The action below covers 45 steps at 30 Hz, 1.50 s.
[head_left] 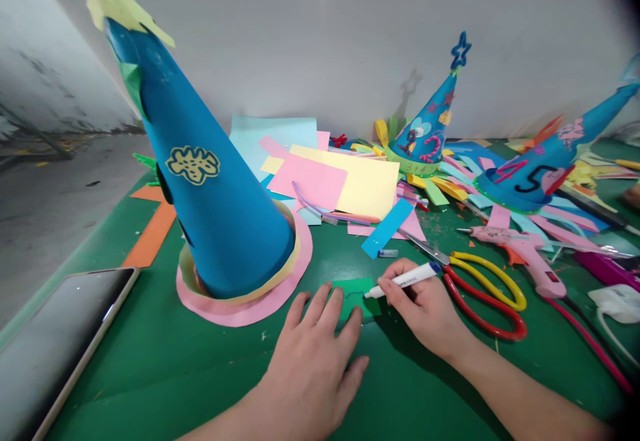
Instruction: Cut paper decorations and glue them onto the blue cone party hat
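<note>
A small piece of green paper (pixel 350 312) lies on the green table, with a short dark curved line drawn on it. My left hand (pixel 315 347) rests over its left part, fingers apart and pressing it flat. In my right hand (pixel 425 307) is a white marker (pixel 407 277), its tip touching the paper at the end of the line. The blue pen cap (pixel 388 253) lies just beyond. To the left stands a tall blue paper cone hat (pixel 220 221) with a pink and yellow brim and a yellow cloud-shaped cutout.
Scissors (pixel 487 287) with red and yellow handles lie right of my right hand. A pink glue gun (pixel 525 244) is farther right. Two decorated cone hats (pixel 425 127) stand behind, among paper sheets (pixel 370 174) and strips. A phone (pixel 60 341) lies at left.
</note>
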Each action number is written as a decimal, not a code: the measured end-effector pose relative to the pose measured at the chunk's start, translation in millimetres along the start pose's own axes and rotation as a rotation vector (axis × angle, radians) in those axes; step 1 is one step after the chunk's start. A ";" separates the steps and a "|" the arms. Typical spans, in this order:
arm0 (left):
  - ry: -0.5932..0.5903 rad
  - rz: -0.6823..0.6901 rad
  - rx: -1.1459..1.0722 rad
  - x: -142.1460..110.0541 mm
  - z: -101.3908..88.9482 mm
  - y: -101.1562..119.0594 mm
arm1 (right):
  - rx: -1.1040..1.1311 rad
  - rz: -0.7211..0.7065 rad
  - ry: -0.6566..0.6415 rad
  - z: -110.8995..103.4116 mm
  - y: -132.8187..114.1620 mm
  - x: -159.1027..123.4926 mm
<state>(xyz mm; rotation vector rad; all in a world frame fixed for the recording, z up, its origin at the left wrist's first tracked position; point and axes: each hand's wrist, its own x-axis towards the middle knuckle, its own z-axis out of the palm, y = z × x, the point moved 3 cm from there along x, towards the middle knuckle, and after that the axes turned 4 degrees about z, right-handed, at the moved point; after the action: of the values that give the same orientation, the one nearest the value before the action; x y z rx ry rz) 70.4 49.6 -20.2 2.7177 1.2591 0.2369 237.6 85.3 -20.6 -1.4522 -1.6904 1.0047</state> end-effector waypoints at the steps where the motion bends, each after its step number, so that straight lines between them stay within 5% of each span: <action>1: -0.006 -0.002 -0.001 0.3 -0.6 0.1 | -0.002 0.002 0.000 0.2 0.4 0.0; 23: -0.017 -0.002 -0.030 -1.3 -3.3 1.1 | 0.050 0.037 -0.029 1.4 0.7 1.4; 45: 0.128 0.057 0.086 -3.5 11.5 -2.3 | 0.047 0.012 -0.029 2.7 1.3 -0.2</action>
<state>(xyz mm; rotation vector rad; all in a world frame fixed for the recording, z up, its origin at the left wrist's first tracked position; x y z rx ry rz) 68.8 47.8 -32.2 2.8557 1.2519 0.3774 235.8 84.9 -23.0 -1.4255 -1.6692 1.0695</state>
